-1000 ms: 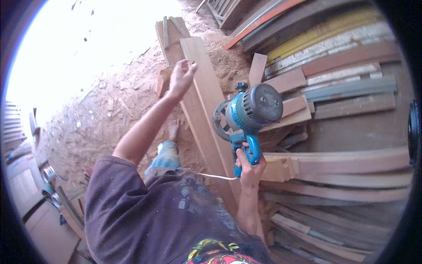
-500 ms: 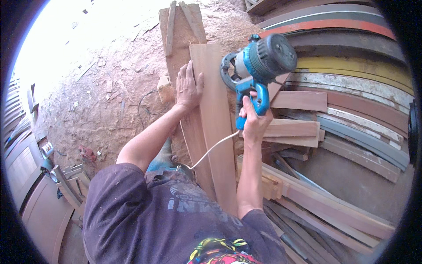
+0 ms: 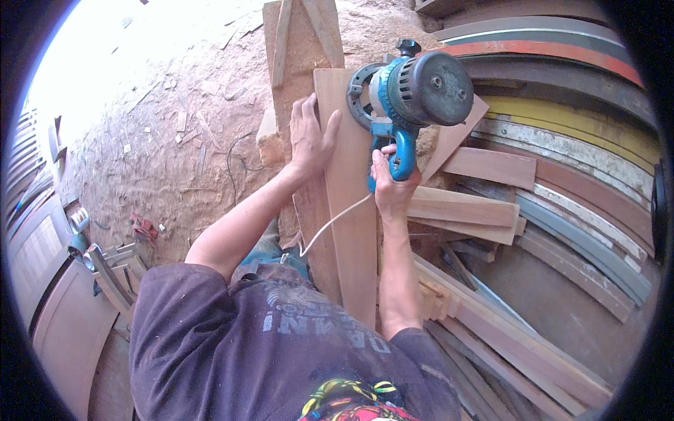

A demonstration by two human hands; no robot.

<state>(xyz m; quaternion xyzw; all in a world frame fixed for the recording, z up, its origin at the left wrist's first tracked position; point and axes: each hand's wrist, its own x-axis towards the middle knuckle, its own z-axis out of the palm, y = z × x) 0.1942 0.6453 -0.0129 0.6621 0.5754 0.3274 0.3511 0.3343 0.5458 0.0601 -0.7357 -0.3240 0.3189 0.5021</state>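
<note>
A long, smooth reddish-brown plank (image 3: 349, 224) runs away from my body, lying on a wider, dusty board (image 3: 306, 49). My left hand (image 3: 309, 144) rests at the plank's left edge, fingers stretched out and thumb apart over the wood. In my right hand (image 3: 394, 188) is the blue handle of a router (image 3: 430, 90), a power tool with a black round motor cap. The router is tilted on its side, its round base turned toward the plank's far right edge; whether base and wood touch is hard to tell. A white cord (image 3: 328, 226) droops from the handle across the plank.
Stacked boards and painted wooden strips (image 3: 569, 126) fill the right side. Short planks (image 3: 463, 210) lie near my right forearm, long timbers (image 3: 505, 330) below them. Wood scraps and a dark cable (image 3: 233, 165) lie on the dusty ground at left. Panels (image 3: 74, 323) stand at lower left.
The router has moved slightly left and toward the plank, its motor cap turning more toward me. My left hand's thumb has spread away from the fingers. The whole view has shifted a little.
</note>
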